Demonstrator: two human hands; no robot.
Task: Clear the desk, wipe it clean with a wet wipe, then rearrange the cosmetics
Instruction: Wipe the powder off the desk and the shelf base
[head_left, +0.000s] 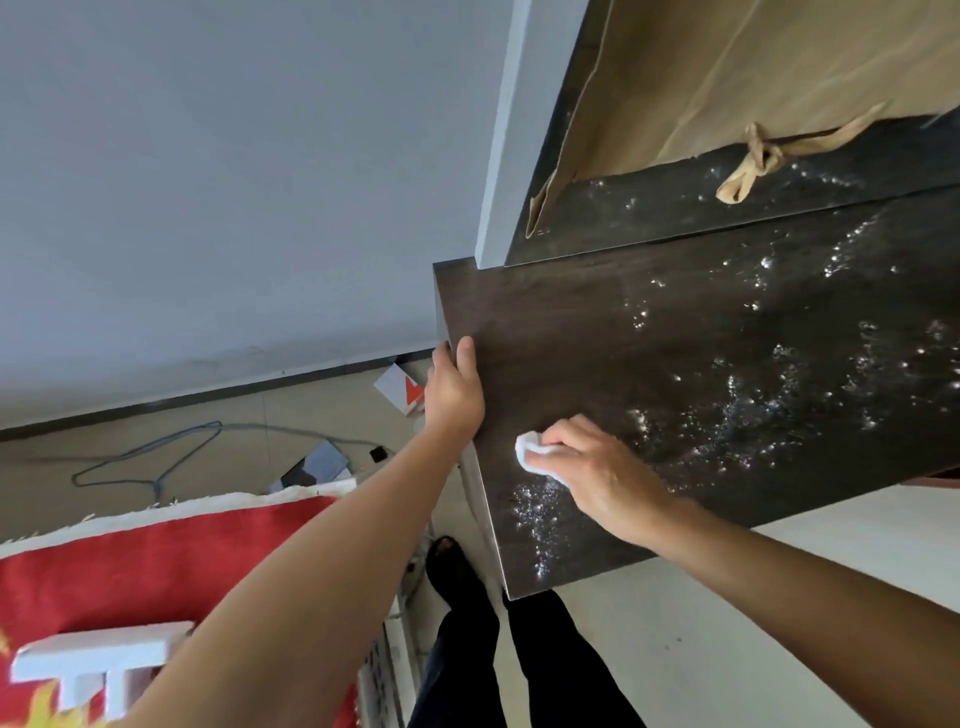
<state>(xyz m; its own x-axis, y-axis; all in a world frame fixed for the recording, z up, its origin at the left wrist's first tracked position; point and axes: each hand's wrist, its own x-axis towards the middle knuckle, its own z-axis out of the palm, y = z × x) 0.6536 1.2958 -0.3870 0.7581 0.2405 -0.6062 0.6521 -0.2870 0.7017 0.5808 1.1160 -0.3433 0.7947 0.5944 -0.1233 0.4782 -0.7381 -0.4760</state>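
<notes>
The dark wooden desk (597, 332) fills the right half of the view, its top glistening with wet streaks and droplets. My right hand (597, 467) presses a crumpled white wet wipe (532, 451) flat on the desk near its left front corner. My left hand (454, 389) grips the desk's left edge, thumb on top and fingers wrapped over the side. No cosmetics are in view.
A brown paper bag (727, 78) with a tied handle stands at the back of the desk against a mirror. On the floor lie a red rug (156, 571), a blue cable (156, 452), a small white and orange box (402, 389) and some papers. My legs are below the desk corner.
</notes>
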